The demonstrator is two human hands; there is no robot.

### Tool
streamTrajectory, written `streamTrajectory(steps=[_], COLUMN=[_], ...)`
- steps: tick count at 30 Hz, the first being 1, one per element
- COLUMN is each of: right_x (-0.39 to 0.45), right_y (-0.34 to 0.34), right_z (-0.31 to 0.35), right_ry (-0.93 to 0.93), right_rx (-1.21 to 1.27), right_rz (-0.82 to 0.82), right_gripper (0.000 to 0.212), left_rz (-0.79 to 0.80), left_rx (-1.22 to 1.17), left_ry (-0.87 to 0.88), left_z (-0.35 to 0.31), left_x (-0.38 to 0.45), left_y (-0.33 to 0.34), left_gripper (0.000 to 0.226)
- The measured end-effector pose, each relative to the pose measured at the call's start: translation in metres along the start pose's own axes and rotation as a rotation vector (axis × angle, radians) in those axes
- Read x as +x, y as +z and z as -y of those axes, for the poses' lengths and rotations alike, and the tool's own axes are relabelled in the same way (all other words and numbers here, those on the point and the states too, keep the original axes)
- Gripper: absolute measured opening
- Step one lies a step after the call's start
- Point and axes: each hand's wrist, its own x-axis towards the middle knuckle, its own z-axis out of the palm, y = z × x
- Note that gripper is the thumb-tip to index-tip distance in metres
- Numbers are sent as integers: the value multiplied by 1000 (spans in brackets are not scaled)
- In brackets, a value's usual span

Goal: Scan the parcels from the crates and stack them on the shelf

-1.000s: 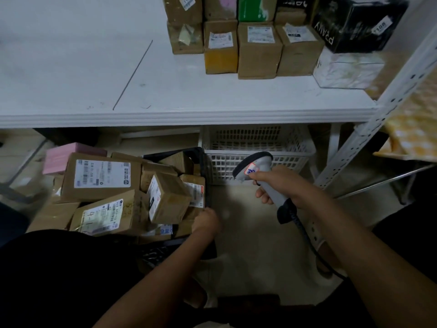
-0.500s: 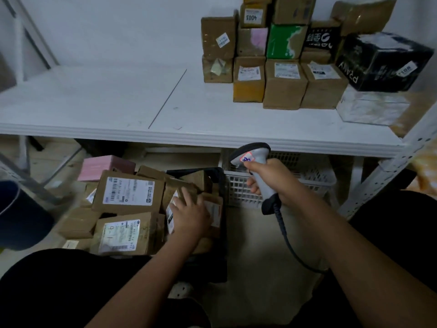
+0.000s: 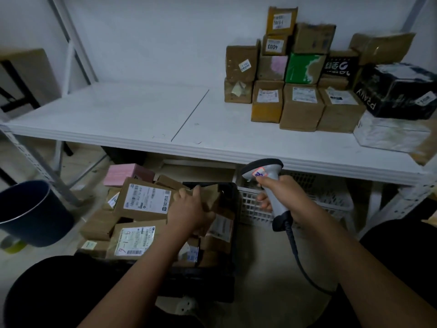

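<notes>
Parcel point(image 3: 209, 200): a small brown cardboard box, held just above the heap in the black crate point(image 3: 233, 233). The left hand point(image 3: 189, 213) grips it, fingers curled over its top edge, and covers most of the near face. It is probably light and stiff; taped faces may be slippery, so hold across opposite edges. The right hand point(image 3: 280, 196) is wrapped round the scanner point(image 3: 264, 175) handle, just right of the parcel. Beyond, the shelf point(image 3: 142, 119) carries stacked parcels point(image 3: 300, 76) at its right end.
</notes>
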Motion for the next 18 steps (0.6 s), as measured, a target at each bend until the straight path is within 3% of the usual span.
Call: streamTrajectory(steps=[5, 9, 14, 18], right_x=[-8, -9, 8, 35], right_y=[-29, -56, -88, -108], right_z=[21, 42, 64, 79], right_ry=[-59, -102, -167, -189], right_rx=[43, 29, 43, 17], right_rz=[-81, -178, -249, -267], right_gripper=[25, 28, 26, 25], left_rz=[-381, -677, -698, -701], left_rx=[-285, -156, 213, 289], left_ry=[275, 477, 599, 677], left_z=[-23, -60, -108, -142], left_x=[-7, 23, 78, 118], left_y=[-59, -73, -61, -48], left_gripper=[90, 86, 85, 92])
